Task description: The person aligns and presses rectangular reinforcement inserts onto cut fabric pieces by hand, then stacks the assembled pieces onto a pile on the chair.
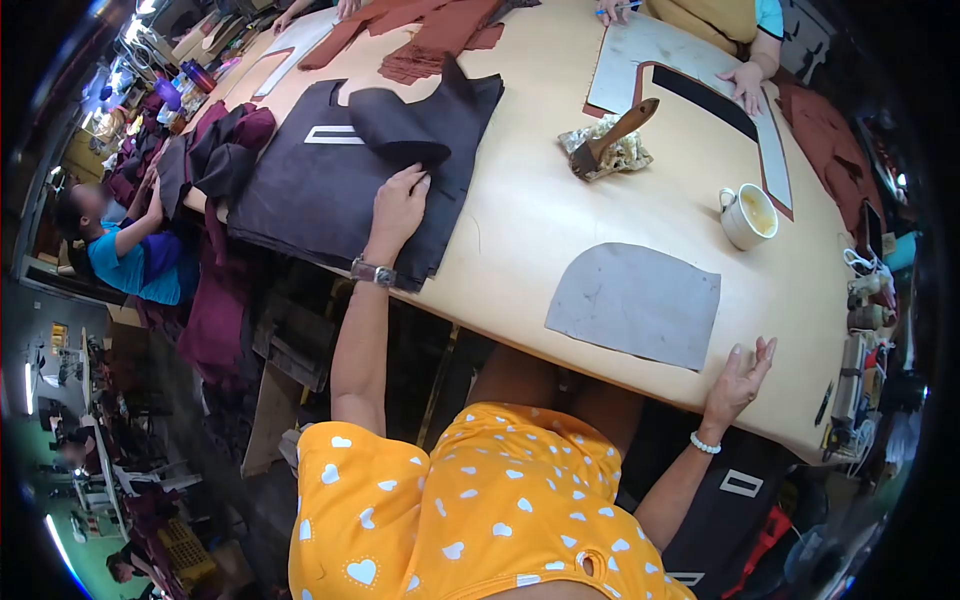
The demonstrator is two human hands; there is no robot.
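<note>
My left hand, with a watch on its wrist, is at the front of a stack of dark cut fabric pieces. Its fingers are closed on the top fabric piece, whose far part curls up and over. A white-edged rectangular slot shows on the stack. At the table's front edge, my right hand is open, fingers apart and holding nothing. Just left of it, a grey flat template with a rounded top corner lies on the table.
A brush rests on a crumpled, glue-stained lump. Right of it stands a white cup of yellowish liquid. Across the table, a co-worker's hand lies on a white template. Another person handles maroon fabric at left.
</note>
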